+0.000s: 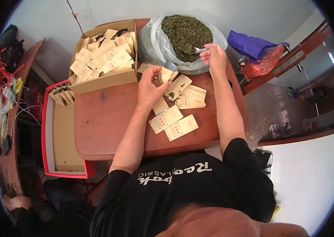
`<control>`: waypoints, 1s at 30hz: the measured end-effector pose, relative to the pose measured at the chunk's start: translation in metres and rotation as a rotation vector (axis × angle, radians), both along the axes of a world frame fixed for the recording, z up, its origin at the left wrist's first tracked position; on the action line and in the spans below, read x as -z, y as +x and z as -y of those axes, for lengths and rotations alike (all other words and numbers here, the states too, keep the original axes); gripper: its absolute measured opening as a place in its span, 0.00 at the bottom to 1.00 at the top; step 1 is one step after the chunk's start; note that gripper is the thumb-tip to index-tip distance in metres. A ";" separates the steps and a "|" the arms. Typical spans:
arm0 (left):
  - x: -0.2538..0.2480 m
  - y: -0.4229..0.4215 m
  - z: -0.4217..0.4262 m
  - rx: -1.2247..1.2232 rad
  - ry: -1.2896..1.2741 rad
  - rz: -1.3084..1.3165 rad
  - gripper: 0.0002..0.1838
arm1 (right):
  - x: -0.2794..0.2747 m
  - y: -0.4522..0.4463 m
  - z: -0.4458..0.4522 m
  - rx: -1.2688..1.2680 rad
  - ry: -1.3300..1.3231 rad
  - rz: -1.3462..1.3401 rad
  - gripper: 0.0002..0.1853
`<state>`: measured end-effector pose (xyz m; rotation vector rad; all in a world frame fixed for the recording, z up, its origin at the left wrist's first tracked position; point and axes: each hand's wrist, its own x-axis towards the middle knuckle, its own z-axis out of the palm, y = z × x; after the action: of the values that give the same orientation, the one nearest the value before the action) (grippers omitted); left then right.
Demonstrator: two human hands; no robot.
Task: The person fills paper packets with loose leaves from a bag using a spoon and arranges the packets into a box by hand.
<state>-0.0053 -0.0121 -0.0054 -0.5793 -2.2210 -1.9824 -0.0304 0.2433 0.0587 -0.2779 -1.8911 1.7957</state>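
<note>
My left hand (152, 87) grips a small paper packet (169, 73), its silvery inner mouth turned up beside the big bag. My right hand (214, 57) holds a metal spoon (201, 50) by its handle, the bowl end over the dried leaves (184, 35). Those dark green leaves fill a clear plastic bag (155, 41) at the back of the table. Below my hands, several flat paper packets (181, 127) with red print lie overlapping on the wood, and leaf bits rest on one packet (178, 86).
A cardboard box (105, 83) heaped with packets stands at the table's back left. Left of the table (107, 130), a red-edged box (48, 138) holds a row of packets. Purple and red bags (250, 45) sit at the right. Another person's hand (18, 202) shows lower left.
</note>
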 end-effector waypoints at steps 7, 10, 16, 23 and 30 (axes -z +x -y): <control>0.003 -0.002 -0.002 -0.015 -0.030 -0.029 0.29 | -0.019 0.025 0.009 -0.152 -0.188 0.002 0.11; 0.005 -0.002 -0.002 -0.023 -0.041 -0.051 0.28 | -0.023 0.035 0.013 -0.250 -0.209 0.044 0.11; 0.004 -0.003 -0.002 -0.022 -0.068 -0.061 0.28 | -0.024 0.042 0.024 -0.353 -0.181 0.096 0.11; 0.001 0.000 -0.001 -0.039 -0.082 -0.053 0.29 | -0.032 0.045 0.041 -0.300 0.079 0.111 0.11; -0.001 0.001 -0.001 -0.036 -0.110 -0.049 0.29 | -0.038 0.068 0.073 -0.221 0.826 -0.123 0.08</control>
<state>-0.0043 -0.0112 -0.0042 -0.5892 -2.3055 -1.8187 0.0374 0.1702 0.0967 0.3376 -2.4396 0.9714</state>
